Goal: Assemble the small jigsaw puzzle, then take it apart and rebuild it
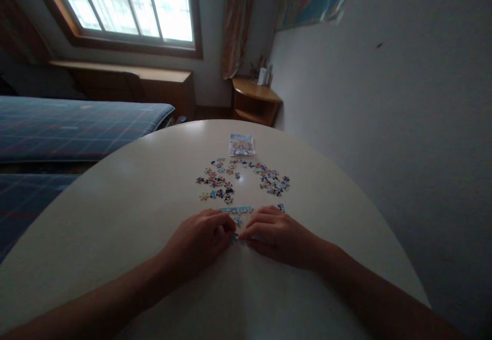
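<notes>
Both my hands rest on a round white table [134,217], fingertips meeting near the middle. My left hand [200,240] has its fingers curled and pinched on small jigsaw pieces [235,236]. My right hand [274,232] pinches the same small pieces from the other side. Just beyond my fingers lies a short joined strip of light blue pieces [236,209]. Farther out, loose puzzle pieces [219,181] are scattered in an arc, with another cluster [274,181] to the right. A small picture card [241,144] lies at the far side.
A bed with a blue plaid cover [77,125] stands to the left. A wooden corner shelf [253,102] sits below the curtain. A bright window [126,2] is at the back and a grey wall [384,125] runs close along the table's right.
</notes>
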`<state>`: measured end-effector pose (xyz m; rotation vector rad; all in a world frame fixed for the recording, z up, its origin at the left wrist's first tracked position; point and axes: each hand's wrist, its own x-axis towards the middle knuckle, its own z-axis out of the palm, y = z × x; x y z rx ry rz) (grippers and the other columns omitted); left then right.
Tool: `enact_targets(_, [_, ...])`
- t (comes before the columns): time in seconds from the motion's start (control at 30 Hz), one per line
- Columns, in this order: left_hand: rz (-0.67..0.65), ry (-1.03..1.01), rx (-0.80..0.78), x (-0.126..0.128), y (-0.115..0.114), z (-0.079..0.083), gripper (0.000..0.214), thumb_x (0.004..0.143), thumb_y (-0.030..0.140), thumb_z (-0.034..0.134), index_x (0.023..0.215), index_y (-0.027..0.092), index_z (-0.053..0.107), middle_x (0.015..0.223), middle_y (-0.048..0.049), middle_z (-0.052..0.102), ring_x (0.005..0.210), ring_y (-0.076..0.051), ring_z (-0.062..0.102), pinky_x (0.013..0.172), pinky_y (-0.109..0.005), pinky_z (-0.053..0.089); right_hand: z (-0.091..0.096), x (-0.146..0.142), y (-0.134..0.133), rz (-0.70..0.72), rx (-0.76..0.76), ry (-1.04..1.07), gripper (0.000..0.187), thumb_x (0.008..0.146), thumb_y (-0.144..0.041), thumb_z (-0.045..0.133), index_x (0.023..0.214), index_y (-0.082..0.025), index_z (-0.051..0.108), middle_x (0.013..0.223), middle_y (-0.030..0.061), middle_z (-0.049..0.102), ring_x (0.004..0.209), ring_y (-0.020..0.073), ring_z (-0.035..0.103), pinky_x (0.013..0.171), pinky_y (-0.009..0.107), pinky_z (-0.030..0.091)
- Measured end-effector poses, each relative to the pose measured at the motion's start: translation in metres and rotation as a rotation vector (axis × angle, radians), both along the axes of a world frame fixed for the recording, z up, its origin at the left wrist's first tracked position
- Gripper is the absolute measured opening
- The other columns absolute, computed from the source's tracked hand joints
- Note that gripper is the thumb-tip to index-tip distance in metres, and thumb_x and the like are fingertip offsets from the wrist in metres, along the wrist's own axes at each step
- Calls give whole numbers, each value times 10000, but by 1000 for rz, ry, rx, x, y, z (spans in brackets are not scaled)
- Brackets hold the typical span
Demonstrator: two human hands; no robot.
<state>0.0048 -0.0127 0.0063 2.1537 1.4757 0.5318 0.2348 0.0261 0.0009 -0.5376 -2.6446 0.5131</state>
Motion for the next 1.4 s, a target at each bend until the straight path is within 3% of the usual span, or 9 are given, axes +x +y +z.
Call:
enact_targets(0.3, [-76, 96, 203, 6, -6, 4, 126, 849, 142, 559, 816, 220, 653, 805, 2, 679, 769, -166, 598, 692, -268, 470, 5, -2, -1, 8, 41, 1, 162, 968, -266, 532, 961, -207, 683, 943, 45, 696, 913, 145, 600, 859, 311, 433])
enact_targets(0.6, [-135, 254, 415, 8, -8, -1, 134, 874, 137, 562, 781, 200, 634, 794, -19, 658, 746, -182, 574, 673, -298, 504, 11, -2, -5, 6, 92, -43, 152, 960, -243, 536, 980, -217, 685, 972, 42, 693, 923, 156, 591, 851, 318, 430])
enact_targets(0.87, [-152, 255, 401, 2, -5, 2, 112, 885, 145, 575, 811, 202, 637, 824, -22, 660, 784, -196, 586, 693, -322, 518, 14, -2, -8, 1, 143, -117, 197, 954, -231, 523, 1087, -236, 668, 991, 48, 668, 955, 171, 576, 860, 331, 433])
enact_targets(1.1, [-86, 197, 403, -7, 5, -4, 155, 906, 245, 605, 1053, 230, 654, 995, -38, 664, 934, -221, 600, 796, -381, 538, 17, -2, -11, 0, 161, -138, 184, 962, -254, 509, 1063, -228, 661, 1000, 41, 668, 941, 176, 570, 869, 339, 432])
enact_targets(1.23, [-61, 203, 414, -8, 6, -5, 171, 906, 260, 607, 1069, 228, 648, 1047, -47, 659, 957, -230, 590, 834, -416, 530, 17, -1, -10, -18, 122, -122, 164, 948, -258, 534, 1047, -213, 657, 1025, 48, 677, 972, 179, 581, 889, 341, 445])
enact_targets(1.4, [-77, 206, 417, -6, 5, -3, 134, 916, 214, 571, 1025, 211, 648, 1036, -53, 673, 952, -220, 599, 840, -394, 520, 17, -1, -10, -55, 98, -117, 343, 939, -375, 565, 1237, -209, 600, 1217, 97, 653, 1161, 218, 549, 993, 400, 433])
